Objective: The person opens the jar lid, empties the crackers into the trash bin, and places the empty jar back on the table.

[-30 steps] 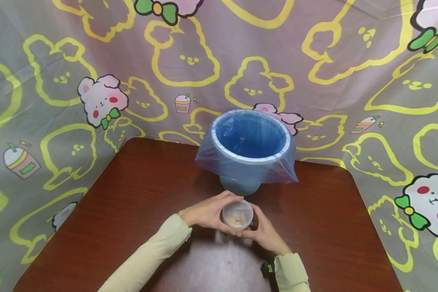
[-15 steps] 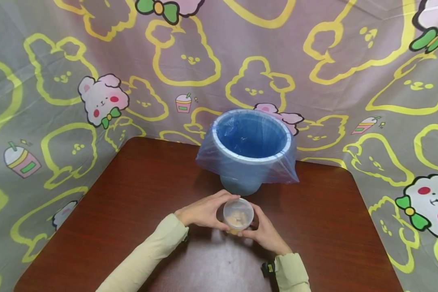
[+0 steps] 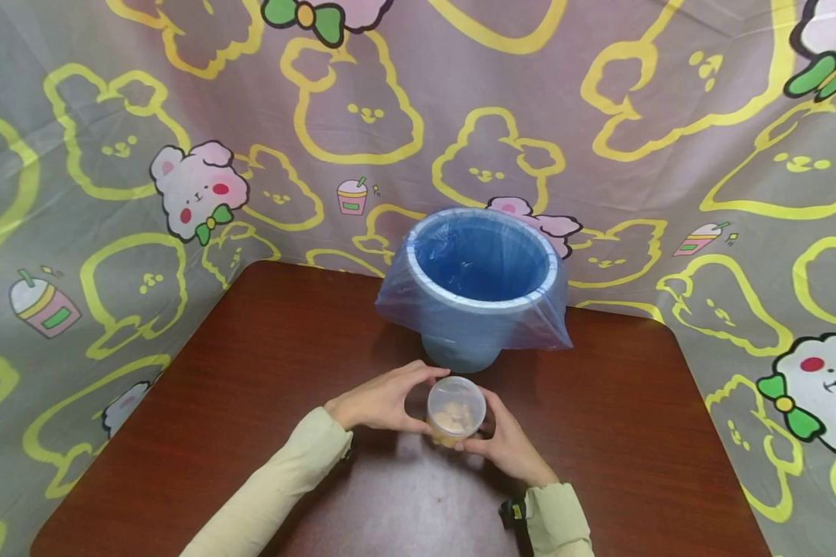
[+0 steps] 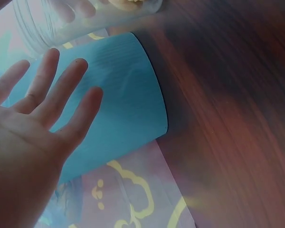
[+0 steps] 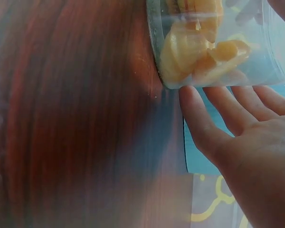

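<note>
Closest to the camera are two pale sleeves, left sleeve (image 3: 272, 480) and right sleeve (image 3: 559, 522), with a dark wrist strap (image 3: 513, 512) by the right one, all above a reddish-brown table (image 3: 286, 333). Past the cuffs, the left hand (image 3: 383, 398) is spread, fingers pretty straight, thumb tip right by the tub's side — can't tell if it's actually touching. The right hand (image 3: 512, 445) pinches the clear tub (image 3: 456, 410) between thumb in front and fingers behind.

The tub is upright, seemingly standing on the table, with yellowish chunks (image 5: 204, 52) in the bottom. Can't tell if there's a lid on it. I'd call this the steadying step: one hand doing the holding, the other alongside. Whatever the next move is, it'd call for a settled right-hand grip and a level tub — tip it and those chunks would probably slide.

Just beyond sits a blue bin (image 3: 460, 348) with a see-through liner (image 3: 529, 325) folded over its rim, then a bunny-print cloth (image 3: 362, 100) at the back.
</note>
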`<state>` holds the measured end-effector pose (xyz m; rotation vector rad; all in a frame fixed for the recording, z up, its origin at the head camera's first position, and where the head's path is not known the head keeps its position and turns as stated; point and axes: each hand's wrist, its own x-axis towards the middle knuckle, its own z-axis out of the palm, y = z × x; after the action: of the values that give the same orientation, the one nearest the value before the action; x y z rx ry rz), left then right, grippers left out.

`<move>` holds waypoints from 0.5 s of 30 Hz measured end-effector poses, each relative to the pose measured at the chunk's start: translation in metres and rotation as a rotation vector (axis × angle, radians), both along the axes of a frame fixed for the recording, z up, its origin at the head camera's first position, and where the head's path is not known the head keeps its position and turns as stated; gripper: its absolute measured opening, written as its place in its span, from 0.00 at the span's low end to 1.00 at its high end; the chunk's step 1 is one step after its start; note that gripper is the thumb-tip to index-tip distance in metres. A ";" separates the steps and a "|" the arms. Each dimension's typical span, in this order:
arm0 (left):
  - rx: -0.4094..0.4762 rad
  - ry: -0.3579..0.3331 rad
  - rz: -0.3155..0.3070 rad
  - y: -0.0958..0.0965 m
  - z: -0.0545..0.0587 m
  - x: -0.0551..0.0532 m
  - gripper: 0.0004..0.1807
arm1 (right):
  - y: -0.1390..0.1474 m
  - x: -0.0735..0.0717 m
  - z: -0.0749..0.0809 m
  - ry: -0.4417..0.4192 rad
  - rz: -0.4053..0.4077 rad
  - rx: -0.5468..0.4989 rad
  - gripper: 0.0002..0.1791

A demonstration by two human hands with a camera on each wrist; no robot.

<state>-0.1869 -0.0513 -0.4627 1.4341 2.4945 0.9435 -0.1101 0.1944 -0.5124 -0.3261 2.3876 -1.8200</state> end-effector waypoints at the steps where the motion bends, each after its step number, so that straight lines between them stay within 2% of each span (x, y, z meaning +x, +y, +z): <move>1: -0.007 -0.003 0.002 0.000 0.000 0.000 0.47 | 0.000 0.000 0.000 -0.003 0.000 0.000 0.51; 6: -0.037 -0.028 0.024 -0.001 0.001 -0.001 0.44 | -0.001 0.001 0.001 -0.008 0.000 0.000 0.51; 15: -0.046 -0.019 0.049 0.001 0.001 -0.001 0.42 | 0.000 0.001 0.001 0.001 0.008 -0.016 0.51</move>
<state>-0.1880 -0.0506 -0.4617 1.3499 2.5315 0.8979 -0.1091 0.1941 -0.5113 -0.3380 2.3695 -1.8371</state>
